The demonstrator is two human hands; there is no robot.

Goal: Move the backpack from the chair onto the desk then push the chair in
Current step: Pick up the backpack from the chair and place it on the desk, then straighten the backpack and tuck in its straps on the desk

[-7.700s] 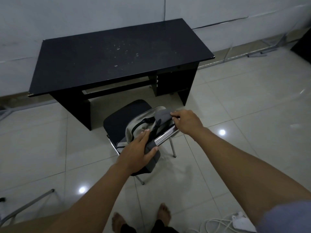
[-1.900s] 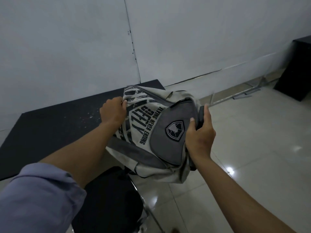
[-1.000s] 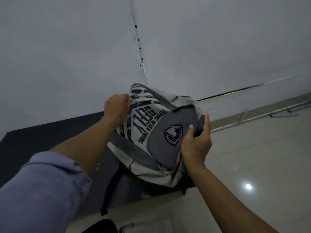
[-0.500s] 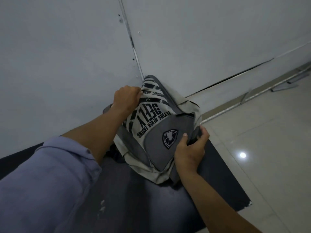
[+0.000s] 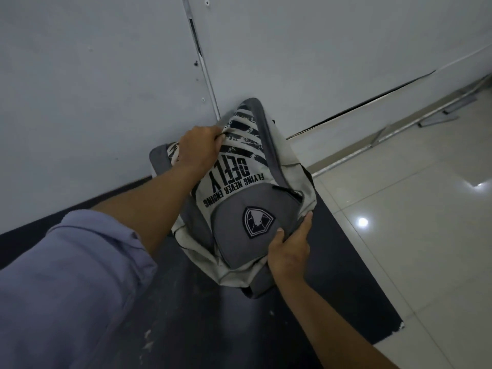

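The cream and grey backpack (image 5: 239, 187) with black lettering rests on the black desk (image 5: 346, 275), its top leaning against the white wall. My left hand (image 5: 199, 147) grips the fabric near the top of the backpack. My right hand (image 5: 290, 249) holds the lower right edge by the grey front pocket with the shield badge. The chair is out of view.
The white wall (image 5: 106, 75) stands right behind the desk. Glossy floor tiles (image 5: 426, 209) lie to the right of the desk's right edge. Metal strips (image 5: 439, 113) lie on the floor along the wall base.
The backpack has come down from mid-air onto the desk and now leans on the wall. Both hands have kept their grip, and the view has moved closer over the desk.
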